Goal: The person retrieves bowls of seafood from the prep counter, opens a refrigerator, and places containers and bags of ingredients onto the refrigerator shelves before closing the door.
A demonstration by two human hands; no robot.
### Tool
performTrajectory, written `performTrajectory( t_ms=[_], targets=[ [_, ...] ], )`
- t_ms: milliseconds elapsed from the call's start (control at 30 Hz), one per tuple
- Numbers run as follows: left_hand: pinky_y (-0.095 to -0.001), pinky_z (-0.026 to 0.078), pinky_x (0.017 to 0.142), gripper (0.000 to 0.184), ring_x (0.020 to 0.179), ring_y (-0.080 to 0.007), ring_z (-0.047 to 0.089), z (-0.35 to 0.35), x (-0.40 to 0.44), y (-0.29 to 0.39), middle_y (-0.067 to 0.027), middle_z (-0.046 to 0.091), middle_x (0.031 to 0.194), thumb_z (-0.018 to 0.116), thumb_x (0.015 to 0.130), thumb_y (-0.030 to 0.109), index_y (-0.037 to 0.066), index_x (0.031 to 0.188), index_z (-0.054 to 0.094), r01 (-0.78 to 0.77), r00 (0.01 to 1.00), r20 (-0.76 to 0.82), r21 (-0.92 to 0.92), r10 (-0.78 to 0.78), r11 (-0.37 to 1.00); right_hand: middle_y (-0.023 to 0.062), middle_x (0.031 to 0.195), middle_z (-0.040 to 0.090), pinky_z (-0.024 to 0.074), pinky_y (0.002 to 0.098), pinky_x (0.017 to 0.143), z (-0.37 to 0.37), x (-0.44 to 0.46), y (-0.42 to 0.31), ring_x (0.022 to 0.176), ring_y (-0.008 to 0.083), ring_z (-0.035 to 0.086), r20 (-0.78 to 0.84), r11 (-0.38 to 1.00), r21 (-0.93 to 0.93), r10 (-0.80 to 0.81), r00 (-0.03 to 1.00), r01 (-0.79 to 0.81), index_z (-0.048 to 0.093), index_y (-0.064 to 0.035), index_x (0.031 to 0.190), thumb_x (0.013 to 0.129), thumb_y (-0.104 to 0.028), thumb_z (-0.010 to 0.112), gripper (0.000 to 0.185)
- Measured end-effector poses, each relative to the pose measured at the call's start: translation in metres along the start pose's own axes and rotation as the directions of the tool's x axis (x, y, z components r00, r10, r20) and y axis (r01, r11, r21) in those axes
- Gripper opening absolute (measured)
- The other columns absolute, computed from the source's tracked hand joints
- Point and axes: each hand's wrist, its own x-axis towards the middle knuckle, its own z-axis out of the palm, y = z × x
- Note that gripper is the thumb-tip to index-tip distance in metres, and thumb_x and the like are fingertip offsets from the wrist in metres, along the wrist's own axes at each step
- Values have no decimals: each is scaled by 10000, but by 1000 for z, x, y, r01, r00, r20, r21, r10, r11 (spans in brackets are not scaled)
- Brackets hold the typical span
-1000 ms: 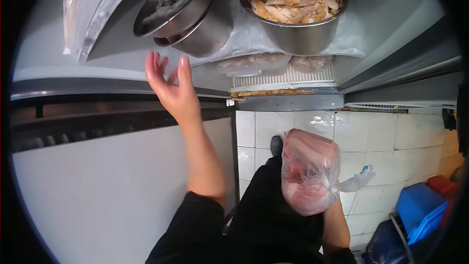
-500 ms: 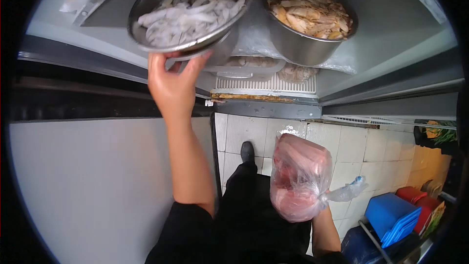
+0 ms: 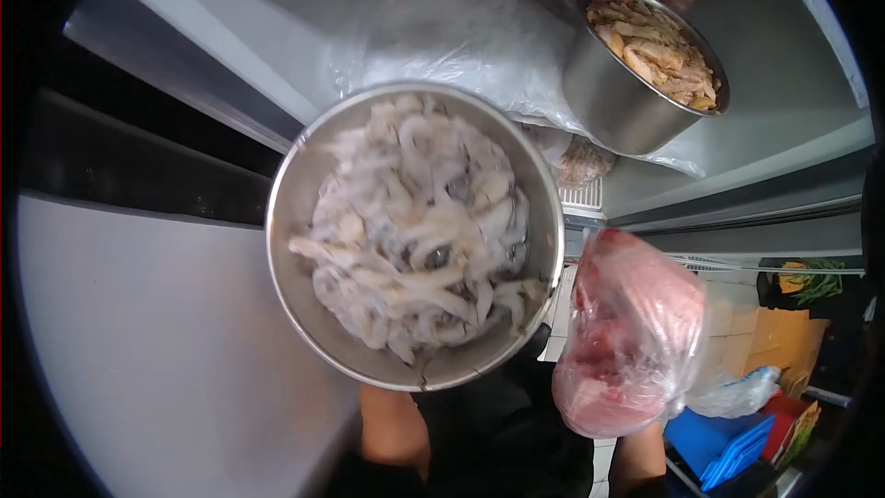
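Note:
A round steel bowl (image 3: 288,300) fills the middle of the view, heaped with pale grey-white raw pieces (image 3: 415,249) that look like shrimp or squid. From below, my left hand (image 3: 392,424) holds this bowl out in front of the freezer; the fingers are hidden under it. To the right, a clear plastic bag of pink raw meat (image 3: 627,341) hangs in the grip of my right hand (image 3: 643,447). The bag covers most of those fingers, and its twisted neck (image 3: 742,392) sticks out to the right.
Inside the open freezer, a steel pot (image 3: 613,97) of cooked-looking brown pieces stands at the right beside a large clear plastic bag (image 3: 461,37). The grey door panel (image 3: 157,341) is at left. Blue plastic boards (image 3: 724,443) and a red container (image 3: 788,415) stand low at right.
My left hand has drawn the bowl out of the freezer toward me, uncovering the plastic bag behind it. The meat bag in my right hand has risen and shifted right.

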Motion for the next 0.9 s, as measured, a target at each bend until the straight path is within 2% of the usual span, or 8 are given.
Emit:
performTrajectory(
  t_ms=[267,433,467,600,667,700,767,900],
  targets=[
    [-377,459,921,519,1052,-259,607,-30,-32,-8,-171,613,1162,782,733,155,-66,1153,572,102,994,51,-12,-101,995,135,1165,587,498,374,877,113,53,3,1025,265,588,315,994,-37,-85,945,102,518,-16,1245,934,-292,483,417],
    [-382,460,932,529,1090,-285,597,-41,-35,2,-184,604,1174,792,715,149,-64,1149,579,174,982,71,19,-175,984,142,1179,586,490,390,891,204,113,5,1039,275,586,554,992,-10,-97,827,123,513,-14,1254,930,-312,481,441],
    [-384,461,938,539,1120,-304,588,-40,-34,1,-195,593,1191,804,694,141,-62,1143,586,228,968,99,53,-232,972,143,1181,586,489,393,894,220,129,5,1041,277,585,598,991,2,-106,795,131,512,-14,1256,929,-316,481,446],
    [-380,466,934,562,1140,-327,574,-49,-31,4,-209,561,1239,827,651,130,-53,1134,604,247,954,176,-2,-243,969,149,1192,585,483,406,906,285,204,4,1052,285,583,803,992,44,-106,587,119,508,-12,1264,927,-331,479,465],
    [-372,464,934,591,1131,-343,573,-58,-30,-1,-214,541,1264,845,613,120,-44,1132,614,67,958,256,225,-126,972,152,1198,585,480,412,911,305,255,-1,1058,289,582,924,999,-3,-11,383,36,506,-11,1268,925,-339,478,475],
    [-372,464,934,591,1131,-343,573,-55,-18,16,-214,541,1264,845,613,120,-44,1132,614,91,953,260,241,-154,966,154,1196,586,478,413,912,337,269,-8,1059,291,582,859,985,37,-117,499,166,507,-11,1267,923,-339,482,476],
    [-376,462,932,598,1122,-342,577,-58,-12,18,-214,549,1249,843,613,122,-33,1142,613,26,935,335,277,-122,961,158,1194,588,476,415,914,367,284,-11,1061,295,582,774,929,1,-234,588,369,509,-12,1264,918,-339,490,477],
    [-381,461,931,595,1127,-341,575,-57,-10,21,-209,554,1241,842,610,127,-25,1139,616,64,930,334,268,-155,961,167,1188,591,471,419,918,398,285,-7,1064,302,582,669,654,-176,-468,577,735,515,-13,1260,908,-340,506,480]
  ],
)
